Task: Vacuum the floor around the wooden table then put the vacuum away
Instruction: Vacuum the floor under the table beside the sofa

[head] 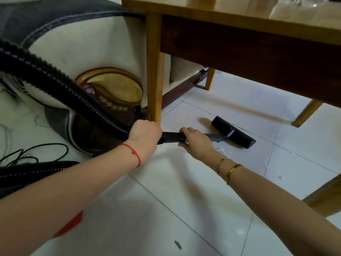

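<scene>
Both hands grip the vacuum wand [173, 137]: left hand [144, 136] at the hose [60, 78] end, right hand [195, 140] further along. Its floor head [233, 132] lies on white tiles [184, 200] under the wooden desk [239, 36], beside scattered crumbs [221, 150].

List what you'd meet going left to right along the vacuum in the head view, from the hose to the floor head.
Ribbed hose → left hand → black handle tube → right hand → grey wand → floor head.
</scene>
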{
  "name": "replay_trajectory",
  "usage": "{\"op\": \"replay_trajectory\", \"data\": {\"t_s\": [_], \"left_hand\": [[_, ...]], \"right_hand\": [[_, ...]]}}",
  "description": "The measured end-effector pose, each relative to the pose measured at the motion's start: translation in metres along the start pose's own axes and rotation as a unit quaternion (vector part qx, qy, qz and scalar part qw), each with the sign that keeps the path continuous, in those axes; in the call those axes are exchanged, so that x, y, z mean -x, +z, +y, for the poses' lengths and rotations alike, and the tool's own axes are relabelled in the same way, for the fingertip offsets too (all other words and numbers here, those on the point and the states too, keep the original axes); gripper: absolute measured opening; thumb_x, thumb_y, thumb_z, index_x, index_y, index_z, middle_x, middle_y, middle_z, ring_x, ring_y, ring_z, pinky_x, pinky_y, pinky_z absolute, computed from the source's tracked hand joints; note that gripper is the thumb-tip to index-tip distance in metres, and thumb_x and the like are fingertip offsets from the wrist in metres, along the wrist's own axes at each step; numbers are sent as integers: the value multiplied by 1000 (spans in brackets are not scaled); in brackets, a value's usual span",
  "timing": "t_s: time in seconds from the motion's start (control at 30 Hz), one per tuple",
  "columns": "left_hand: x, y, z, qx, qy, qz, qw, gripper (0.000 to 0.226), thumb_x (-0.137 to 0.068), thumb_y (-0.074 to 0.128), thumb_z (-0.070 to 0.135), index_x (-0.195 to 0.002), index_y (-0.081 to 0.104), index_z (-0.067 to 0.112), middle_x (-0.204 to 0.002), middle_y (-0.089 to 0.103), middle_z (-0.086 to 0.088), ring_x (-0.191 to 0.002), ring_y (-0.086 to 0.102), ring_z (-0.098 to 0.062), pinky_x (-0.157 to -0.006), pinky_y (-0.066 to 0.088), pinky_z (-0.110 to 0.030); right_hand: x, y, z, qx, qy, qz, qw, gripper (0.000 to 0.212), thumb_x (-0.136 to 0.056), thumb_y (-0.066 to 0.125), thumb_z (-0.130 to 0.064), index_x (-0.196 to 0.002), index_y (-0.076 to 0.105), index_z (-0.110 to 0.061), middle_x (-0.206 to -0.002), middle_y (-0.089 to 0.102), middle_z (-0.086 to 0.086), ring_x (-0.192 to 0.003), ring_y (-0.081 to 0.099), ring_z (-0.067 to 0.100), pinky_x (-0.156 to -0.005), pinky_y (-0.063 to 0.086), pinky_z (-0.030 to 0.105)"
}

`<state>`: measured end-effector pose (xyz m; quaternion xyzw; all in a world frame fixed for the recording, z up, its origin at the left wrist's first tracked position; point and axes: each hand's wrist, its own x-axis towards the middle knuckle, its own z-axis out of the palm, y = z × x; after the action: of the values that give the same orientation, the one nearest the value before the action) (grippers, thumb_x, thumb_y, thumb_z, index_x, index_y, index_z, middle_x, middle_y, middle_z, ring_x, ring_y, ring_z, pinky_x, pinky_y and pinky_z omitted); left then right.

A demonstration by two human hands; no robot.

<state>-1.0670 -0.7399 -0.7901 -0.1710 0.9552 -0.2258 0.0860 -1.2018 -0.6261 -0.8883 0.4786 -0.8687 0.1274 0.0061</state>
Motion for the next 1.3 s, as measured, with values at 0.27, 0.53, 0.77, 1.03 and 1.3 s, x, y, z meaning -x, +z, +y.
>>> {"op": "replay_trajectory", "data": {"t_s": [0.27,0.53,0.77,1.03,1.3], "left_hand": [[7,4,-10,5,-7,-6,1000,20,-93,56,20,-113,58,17,-105,64,1,-95,64,-17,-67,42,-26],[-44,8,40,35,3,21,999,23,-94,54,17,-117,55,17,-110,63,2,-101,63,-17,-67,37,-25],[-110,-5,118,97,37,24,994,23,-92,56,16,-115,57,16,-111,62,1,-102,62,-17,-70,40,-27],[-159,-29,185,154,84,32,984,20,-93,53,14,-113,57,13,-110,62,-1,-102,62,-19,-70,38,-26],[-166,-30,192,185,92,48,977,20,-93,54,13,-113,58,14,-109,63,-1,-102,62,-19,-68,34,-25]], "right_hand": [[-8,-14,-65,41,-54,16,998,35,-86,55,-31,-116,48,-13,-96,58,9,-86,56,29,-61,39,33],[-9,-7,-6,99,45,5,994,31,-90,53,-31,-113,49,-11,-101,58,13,-91,57,33,-62,33,33],[-10,-3,101,79,102,-31,991,31,-90,57,-26,-116,47,-12,-105,57,14,-102,53,33,-67,38,35],[-2,-11,191,44,135,-28,989,24,-85,64,-15,-107,56,-14,-101,61,12,-102,56,31,-77,45,36],[-5,-14,209,76,104,-27,991,21,-86,65,-17,-106,57,-13,-98,63,11,-96,57,31,-71,36,31]]}}
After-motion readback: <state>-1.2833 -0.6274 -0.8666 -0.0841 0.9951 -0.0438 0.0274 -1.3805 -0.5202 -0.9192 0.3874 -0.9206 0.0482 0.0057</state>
